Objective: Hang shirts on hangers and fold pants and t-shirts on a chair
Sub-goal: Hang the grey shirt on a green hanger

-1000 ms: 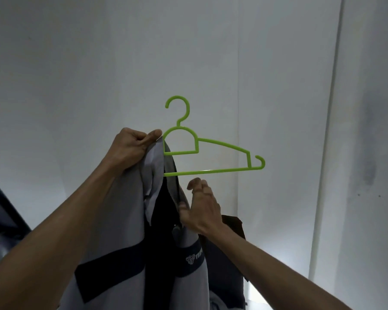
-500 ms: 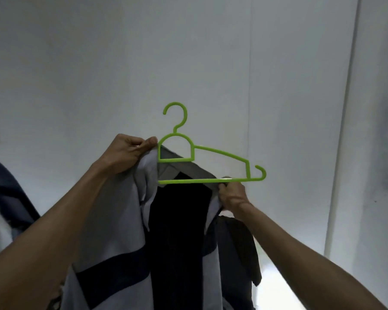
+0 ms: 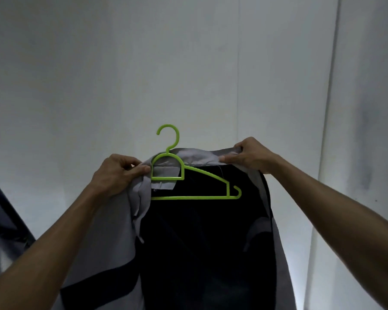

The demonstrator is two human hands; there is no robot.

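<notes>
Hanger (image 3: 189, 175) inside shirt (image 3: 112, 242), between hands.

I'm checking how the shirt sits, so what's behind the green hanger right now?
Behind the green hanger is the grey shirt, its collar and dark inside showing, gripped at the top by both hands. The hanger's left shoulder is covered by fabric and the left hand.

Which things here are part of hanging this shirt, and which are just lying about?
In use:
green hanger
grey shirt
left hand, gripping the shirt
right hand, gripping the shirt

Lying about:
dark and grey cloth at the left edge
</notes>
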